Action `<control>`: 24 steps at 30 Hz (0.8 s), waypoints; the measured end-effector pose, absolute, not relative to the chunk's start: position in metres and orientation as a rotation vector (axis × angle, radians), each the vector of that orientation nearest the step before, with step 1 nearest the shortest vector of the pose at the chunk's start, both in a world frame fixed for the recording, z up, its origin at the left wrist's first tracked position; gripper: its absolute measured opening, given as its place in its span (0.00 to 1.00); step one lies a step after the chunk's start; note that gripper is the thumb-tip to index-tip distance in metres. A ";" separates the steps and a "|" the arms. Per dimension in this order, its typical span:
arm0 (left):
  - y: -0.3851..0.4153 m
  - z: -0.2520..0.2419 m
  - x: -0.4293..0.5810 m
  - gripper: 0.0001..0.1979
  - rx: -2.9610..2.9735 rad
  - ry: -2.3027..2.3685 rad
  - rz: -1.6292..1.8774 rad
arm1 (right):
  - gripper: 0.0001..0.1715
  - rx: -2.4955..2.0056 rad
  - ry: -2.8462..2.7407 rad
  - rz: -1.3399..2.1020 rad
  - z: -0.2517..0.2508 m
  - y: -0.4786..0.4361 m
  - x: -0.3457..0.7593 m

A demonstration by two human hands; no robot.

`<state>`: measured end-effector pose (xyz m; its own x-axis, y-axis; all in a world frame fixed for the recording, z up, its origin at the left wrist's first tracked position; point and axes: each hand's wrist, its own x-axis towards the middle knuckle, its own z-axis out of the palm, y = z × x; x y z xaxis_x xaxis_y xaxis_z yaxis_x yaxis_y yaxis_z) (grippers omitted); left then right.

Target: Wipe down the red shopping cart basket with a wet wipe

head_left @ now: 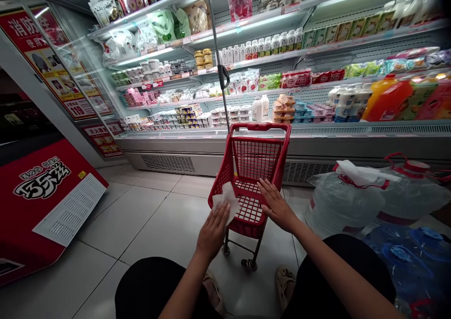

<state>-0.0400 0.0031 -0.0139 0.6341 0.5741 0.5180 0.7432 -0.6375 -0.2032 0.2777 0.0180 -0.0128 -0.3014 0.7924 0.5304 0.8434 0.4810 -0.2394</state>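
A small red shopping cart with a lattice basket stands between my knees on thin metal legs. My left hand holds a crumpled white tissue against the near left part of the basket's rim. Its fingers lie over the lower part of the tissue. On the opposite side, my right hand has its fingers stretched out flat at the basket's right edge, with nothing in it. Whether its fingertips touch the red plastic, I cannot tell.
Behind the cart runs a refrigerated display case with shelves of packaged goods. Large clear water jugs and blue water bottles stand at the right. A red chest freezer is at the left, on the tiled floor.
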 end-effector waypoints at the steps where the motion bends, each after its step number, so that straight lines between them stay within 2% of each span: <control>1: 0.010 -0.013 -0.051 0.38 -2.428 -1.097 -0.589 | 0.45 -1.348 -2.138 -0.105 -0.013 0.020 0.279; 6: 0.031 -0.009 -0.071 0.37 -2.334 -1.305 -0.627 | 0.44 -1.343 -2.164 -0.101 -0.013 0.024 0.283; 11: 0.011 -0.022 -0.047 0.36 -2.306 -1.391 -0.716 | 0.43 -1.363 -2.176 -0.065 -0.011 0.024 0.290; 18: -0.039 -0.030 0.009 0.38 -2.471 -1.146 -0.643 | 0.45 -1.323 -2.210 -0.036 -0.012 0.024 0.312; 24: -0.041 -0.021 0.088 0.34 -2.540 -0.930 -0.613 | 0.47 -1.297 -2.198 -0.076 -0.011 0.030 0.320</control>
